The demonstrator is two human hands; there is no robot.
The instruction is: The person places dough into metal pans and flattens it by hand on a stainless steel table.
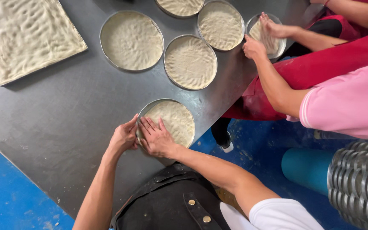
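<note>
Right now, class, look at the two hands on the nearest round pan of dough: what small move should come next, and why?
Probably press the right hand rightward across the dough. Both hands crowd the pan's left edge, the left hand cupping the rim, while the dough's right side lies untouched.

Both hands (pixel 143 137) on dough pan (pixel 169 121)
</note>
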